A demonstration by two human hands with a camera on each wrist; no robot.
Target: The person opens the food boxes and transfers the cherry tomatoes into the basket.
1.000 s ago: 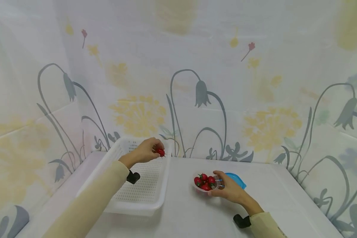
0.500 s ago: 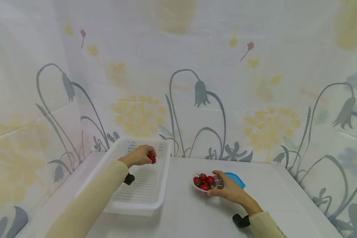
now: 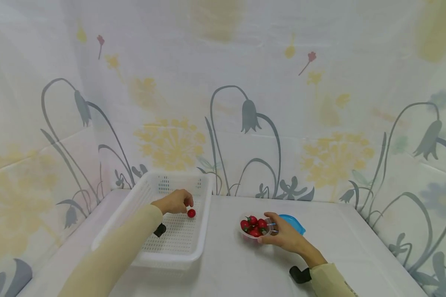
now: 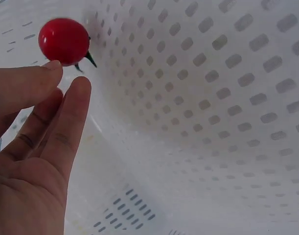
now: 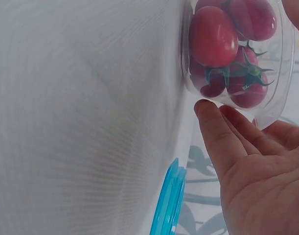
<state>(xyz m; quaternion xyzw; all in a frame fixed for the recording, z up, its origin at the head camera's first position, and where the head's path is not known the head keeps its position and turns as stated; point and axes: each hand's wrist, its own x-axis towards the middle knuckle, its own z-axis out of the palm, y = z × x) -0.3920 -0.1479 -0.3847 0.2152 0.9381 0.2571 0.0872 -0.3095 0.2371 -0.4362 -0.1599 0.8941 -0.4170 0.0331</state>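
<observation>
Currently | left fingers [image 4: 66, 132] parted, cherry tomato [image 4: 64, 41] just beside | right fingers [image 5: 219, 139] hold clear tub [image 5: 285, 78] | sleeve marking [image 3: 351, 288] unreadable

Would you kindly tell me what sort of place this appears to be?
Probably a small indoor work area, perhaps a staged one: floral-printed sheeting rises behind a white tabletop, which holds a white perforated basket.

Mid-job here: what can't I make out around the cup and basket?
How many tomatoes the clear cup holds: head view, upper ones cover lower; right wrist view, the top edge cuts it off.
Basket, near-left corner: head view, behind the left sleeve.
Blue lid, full outline: head view, partly behind the right hand.
Whether the left hand touches the loose tomato: left wrist view, thumb overlaps it.
</observation>
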